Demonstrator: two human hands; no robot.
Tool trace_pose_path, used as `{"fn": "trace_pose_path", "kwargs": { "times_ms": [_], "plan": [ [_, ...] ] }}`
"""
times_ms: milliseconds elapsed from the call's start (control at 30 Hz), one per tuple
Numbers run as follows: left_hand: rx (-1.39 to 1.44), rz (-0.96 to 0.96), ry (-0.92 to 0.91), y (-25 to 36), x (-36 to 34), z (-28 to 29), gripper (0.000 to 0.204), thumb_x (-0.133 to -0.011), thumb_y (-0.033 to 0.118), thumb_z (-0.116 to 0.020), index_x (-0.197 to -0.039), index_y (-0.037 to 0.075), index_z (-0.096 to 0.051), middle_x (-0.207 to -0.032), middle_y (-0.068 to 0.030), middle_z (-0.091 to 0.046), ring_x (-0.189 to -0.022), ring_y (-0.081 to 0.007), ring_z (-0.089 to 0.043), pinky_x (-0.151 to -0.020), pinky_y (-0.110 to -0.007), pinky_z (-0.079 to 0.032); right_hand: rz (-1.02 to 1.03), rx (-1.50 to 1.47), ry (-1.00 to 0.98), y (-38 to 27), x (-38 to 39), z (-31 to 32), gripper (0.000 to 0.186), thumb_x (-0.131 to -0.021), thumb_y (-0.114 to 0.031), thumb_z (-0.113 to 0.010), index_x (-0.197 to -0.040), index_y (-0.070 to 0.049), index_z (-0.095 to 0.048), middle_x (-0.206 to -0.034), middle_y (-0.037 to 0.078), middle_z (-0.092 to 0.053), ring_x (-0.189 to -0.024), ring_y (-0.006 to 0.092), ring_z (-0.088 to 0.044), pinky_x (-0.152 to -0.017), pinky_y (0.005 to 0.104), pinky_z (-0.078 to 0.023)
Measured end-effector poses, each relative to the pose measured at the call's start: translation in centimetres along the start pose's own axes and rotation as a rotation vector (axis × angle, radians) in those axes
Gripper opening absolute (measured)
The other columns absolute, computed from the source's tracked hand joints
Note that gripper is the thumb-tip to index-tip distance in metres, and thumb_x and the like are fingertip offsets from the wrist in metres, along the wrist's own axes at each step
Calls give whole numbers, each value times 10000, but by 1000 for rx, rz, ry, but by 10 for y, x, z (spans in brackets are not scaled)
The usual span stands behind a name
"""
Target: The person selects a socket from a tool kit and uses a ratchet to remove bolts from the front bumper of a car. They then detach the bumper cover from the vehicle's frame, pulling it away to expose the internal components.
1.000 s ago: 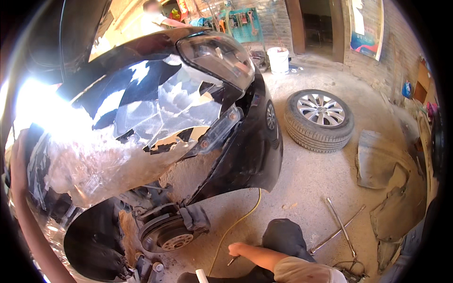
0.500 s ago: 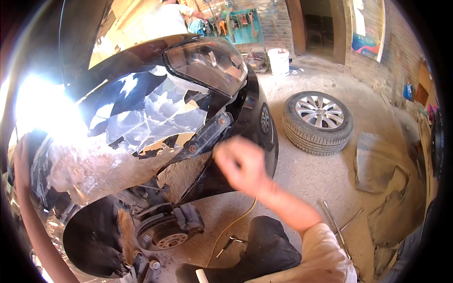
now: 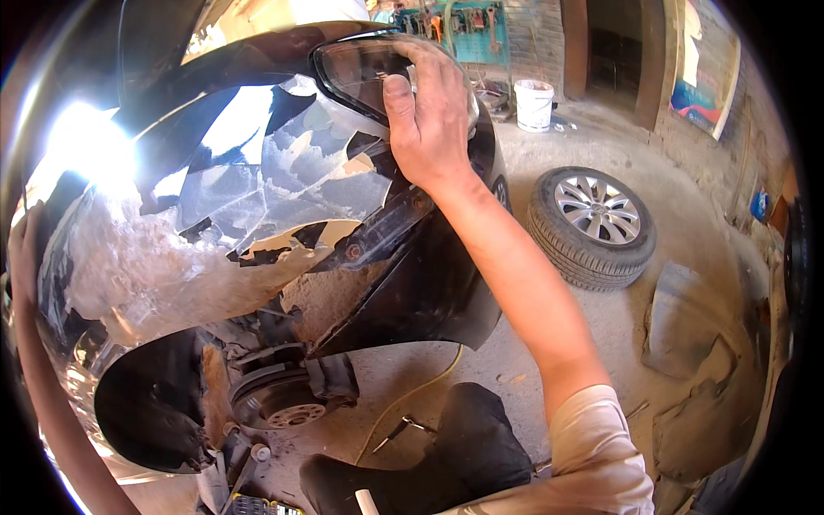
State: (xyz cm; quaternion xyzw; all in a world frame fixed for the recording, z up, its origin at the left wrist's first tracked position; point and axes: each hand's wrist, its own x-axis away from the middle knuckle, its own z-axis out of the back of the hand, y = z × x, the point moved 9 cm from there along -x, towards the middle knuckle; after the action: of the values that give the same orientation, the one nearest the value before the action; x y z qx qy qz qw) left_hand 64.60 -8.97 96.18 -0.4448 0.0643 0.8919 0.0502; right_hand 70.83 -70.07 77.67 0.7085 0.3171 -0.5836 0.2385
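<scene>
My right hand (image 3: 433, 120) lies on the dark-framed glass (image 3: 356, 73) of a black car, its thumb apart and its fingers stretched over the edge. Below it is the car's side panel, patched with torn grey and silvery sheets (image 3: 283, 163). My left hand (image 3: 27, 225) rests at the car's edge on the far left, in shadow at the picture's rim; its fingers are too dark to make out. Under the panel, a brake disc (image 3: 292, 403) with its hub is bare beside a black curved liner (image 3: 154, 399). Dried dirt (image 3: 330, 296) fills a gap behind the disc.
A wheel with its tyre (image 3: 592, 227) lies flat on the floor at right. A ratchet (image 3: 403, 429) and a yellow hose (image 3: 412, 395) lie by my knee. Further back stand a white bucket (image 3: 534, 105) and a teal tool board (image 3: 481, 34). Dark mats (image 3: 695, 412) lie far right.
My right hand has moved up and away from the panel's lower edge onto the glass, its closed fingers now spread. The view has shifted slightly; my left hand stays at the car's edge.
</scene>
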Motion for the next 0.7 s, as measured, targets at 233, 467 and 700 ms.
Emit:
{"fn": "trace_pose_path", "kwargs": {
  "times_ms": [233,467,700],
  "plan": [
    [-34,12,12,-19,-3,-12,474,-1046,324,-430,-1337,-26,-562,-1294,-143,-608,-1220,-224,-542,-1079,-313,-358,21,45,92,15,-4,10,520,-975,-442,-517,-1219,16,-546,-1187,219,-567,-1125,400,-521,-957,476,-393],
    [-69,-70,11,-6,7,3,493,-1048,324,-417,-1380,-25,-524,-1384,-155,-555,-1294,-237,-500,-1118,-327,-323,-58,-18,17,15,-2,-4,478,-972,-456,-527,-1166,-25,-595,-1155,177,-618,-1111,367,-555,-939,463,-408],
    [2,-13,-52,106,31,-28,542,-1061,347,-322,-1468,4,-421,-1511,-150,-436,-1436,-261,-349,-1190,-350,-222,-81,25,-29,13,-3,-8,436,-991,-431,-496,-1167,-46,-601,-1130,151,-637,-1101,358,-569,-935,468,-411]
  ]
}}
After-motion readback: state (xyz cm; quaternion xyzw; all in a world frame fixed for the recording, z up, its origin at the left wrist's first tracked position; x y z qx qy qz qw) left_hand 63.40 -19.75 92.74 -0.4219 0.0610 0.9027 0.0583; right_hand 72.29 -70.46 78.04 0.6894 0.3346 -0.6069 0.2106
